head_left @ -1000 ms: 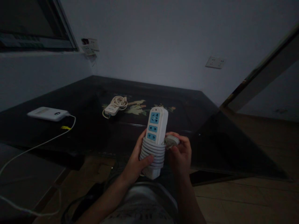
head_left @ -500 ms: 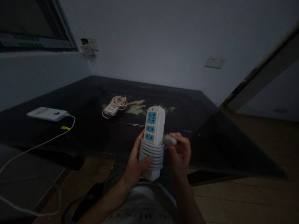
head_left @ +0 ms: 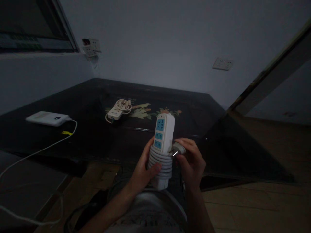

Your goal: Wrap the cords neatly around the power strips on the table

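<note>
My left hand [head_left: 145, 168] grips a white power strip [head_left: 168, 133] with blue socket panels, holding it upright and slightly tilted above the table's near edge. Its grey cord [head_left: 160, 163] is wound in several turns around the lower half, and my left thumb presses on these coils. My right hand [head_left: 193, 161] pinches the grey plug [head_left: 179, 148] at the cord's end, just right of the strip. A metal prong on the plug catches the light. The fingers behind the strip are hidden.
On the dark table [head_left: 80, 97] lies a smaller white power strip [head_left: 115, 113] with its cord coiled. A white power bank [head_left: 48, 118] with a white cable [head_left: 55, 142] sits at the left, near a yellow tag [head_left: 66, 133]. Wall sockets [head_left: 222, 63] are behind.
Both hands and the power strip have shifted slightly right in the view. The plug has turned in my right fingers, so a shiny prong now shows.
</note>
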The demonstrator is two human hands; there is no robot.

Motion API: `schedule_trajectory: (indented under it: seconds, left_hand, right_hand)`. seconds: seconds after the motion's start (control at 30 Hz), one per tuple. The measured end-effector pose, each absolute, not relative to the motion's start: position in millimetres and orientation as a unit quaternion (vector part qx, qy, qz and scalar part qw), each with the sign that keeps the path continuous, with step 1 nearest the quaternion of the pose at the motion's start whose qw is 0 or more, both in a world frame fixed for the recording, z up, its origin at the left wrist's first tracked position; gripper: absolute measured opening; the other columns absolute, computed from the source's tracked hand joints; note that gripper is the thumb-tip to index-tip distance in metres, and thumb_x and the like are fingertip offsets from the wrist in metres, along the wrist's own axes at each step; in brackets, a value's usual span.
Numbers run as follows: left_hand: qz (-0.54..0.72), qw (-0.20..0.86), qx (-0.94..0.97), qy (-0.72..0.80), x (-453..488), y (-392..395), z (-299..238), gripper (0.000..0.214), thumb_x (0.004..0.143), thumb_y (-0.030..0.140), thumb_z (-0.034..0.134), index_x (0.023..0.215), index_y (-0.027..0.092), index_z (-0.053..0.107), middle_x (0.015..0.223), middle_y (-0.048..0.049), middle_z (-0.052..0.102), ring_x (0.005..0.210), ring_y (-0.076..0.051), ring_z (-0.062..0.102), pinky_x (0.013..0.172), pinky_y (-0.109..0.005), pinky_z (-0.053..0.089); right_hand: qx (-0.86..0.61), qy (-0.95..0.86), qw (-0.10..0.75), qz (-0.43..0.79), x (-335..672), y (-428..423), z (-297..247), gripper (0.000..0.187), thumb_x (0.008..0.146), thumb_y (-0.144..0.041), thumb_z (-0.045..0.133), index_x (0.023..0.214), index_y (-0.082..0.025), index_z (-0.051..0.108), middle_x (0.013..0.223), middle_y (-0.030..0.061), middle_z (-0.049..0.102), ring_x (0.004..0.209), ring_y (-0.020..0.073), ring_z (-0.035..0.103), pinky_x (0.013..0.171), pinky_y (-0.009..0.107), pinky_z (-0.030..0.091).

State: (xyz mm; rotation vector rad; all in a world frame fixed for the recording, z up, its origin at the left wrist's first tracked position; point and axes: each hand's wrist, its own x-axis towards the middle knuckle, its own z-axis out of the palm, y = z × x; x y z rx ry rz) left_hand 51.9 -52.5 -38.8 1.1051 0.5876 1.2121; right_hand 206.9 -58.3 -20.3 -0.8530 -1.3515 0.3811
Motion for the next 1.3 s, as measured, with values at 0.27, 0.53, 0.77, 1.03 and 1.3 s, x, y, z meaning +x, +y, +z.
schedule_trajectory:
  seconds: [0.27,0.53,0.77,1.03,1.3]
  left_hand:
    - [0.462,0.775,0.346,0.257,54,-55,-35,0.07,0.07,0.039,0.075,0.133,0.027,0.048,0.124,-0.0061,0.061,0.107,-0.023,0.06,0.084,-0.027,0.048]
    - [0.428,0.815,0.191,0.34,65,-47,-49,0.045,0.074,0.043,0.07,0.108,0.015,0.061,0.086,-0.0066,0.07,0.064,-0.017,0.064,0.056,-0.027,0.053]
    - [0.42,0.831,0.213,0.295,60,-40,-49,0.048,0.072,0.04,0.074,0.111,0.016,0.061,0.085,-0.0067,0.07,0.064,-0.017,0.065,0.054,-0.026,0.052]
    - [0.459,0.81,0.227,0.287,62,-43,-51,0.044,0.07,0.038,0.076,0.106,0.016,0.065,0.069,-0.001,0.067,0.062,-0.013,0.062,0.064,-0.023,0.05]
    - [0.457,0.812,0.228,0.283,61,-38,-54,0.042,0.07,0.038,0.076,0.104,0.017,0.066,0.076,-0.002,0.068,0.065,-0.013,0.061,0.063,-0.023,0.05]
  right_hand:
    - [-0.429,-0.59,0.674,0.116,199,-57,-32,0.028,0.087,-0.022,0.057,0.113,-0.03,0.066,0.1,0.004,0.064,0.093,0.0182,0.06,0.074,0.031,0.05]
    - [-0.516,-0.622,0.585,0.066,197,-50,-40,0.034,0.093,-0.024,0.046,0.124,-0.027,0.06,0.092,0.0032,0.059,0.08,0.0145,0.058,0.067,0.026,0.048]
    - [-0.501,-0.67,0.543,0.074,202,-49,-33,0.035,0.093,-0.021,0.045,0.125,-0.026,0.059,0.091,0.0034,0.058,0.079,0.0138,0.058,0.069,0.025,0.048]
    - [-0.47,-0.698,0.537,0.054,203,-52,-33,0.038,0.093,-0.018,0.045,0.128,-0.028,0.056,0.092,0.0034,0.057,0.081,0.0147,0.058,0.069,0.025,0.048]
    - [-0.46,-0.724,0.508,0.082,208,-49,-34,0.036,0.093,-0.019,0.046,0.126,-0.027,0.057,0.093,0.0033,0.056,0.082,0.0141,0.057,0.07,0.024,0.048]
